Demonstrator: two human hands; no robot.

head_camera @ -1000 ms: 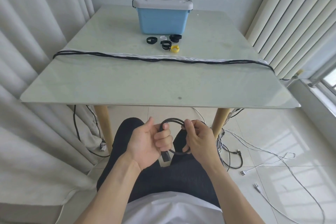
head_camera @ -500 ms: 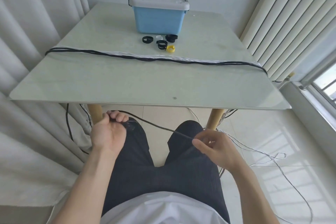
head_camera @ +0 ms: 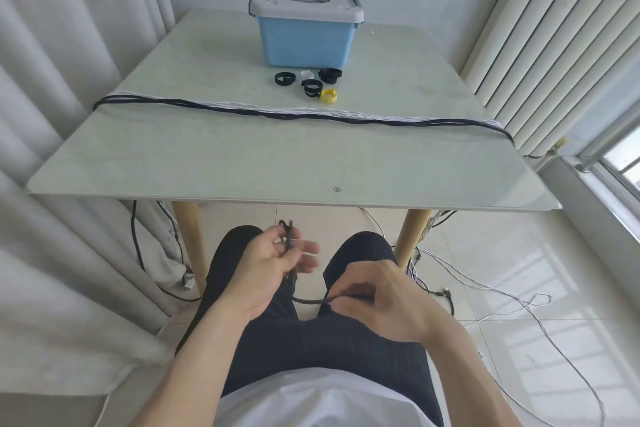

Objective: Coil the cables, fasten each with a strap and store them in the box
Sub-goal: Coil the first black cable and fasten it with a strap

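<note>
Below the bench (head_camera: 242,163) edge, the left hand (head_camera: 266,270) holds the black cable (head_camera: 290,246) with fingers loosely spread; the right hand (head_camera: 377,302) pinches its trailing run.
</note>
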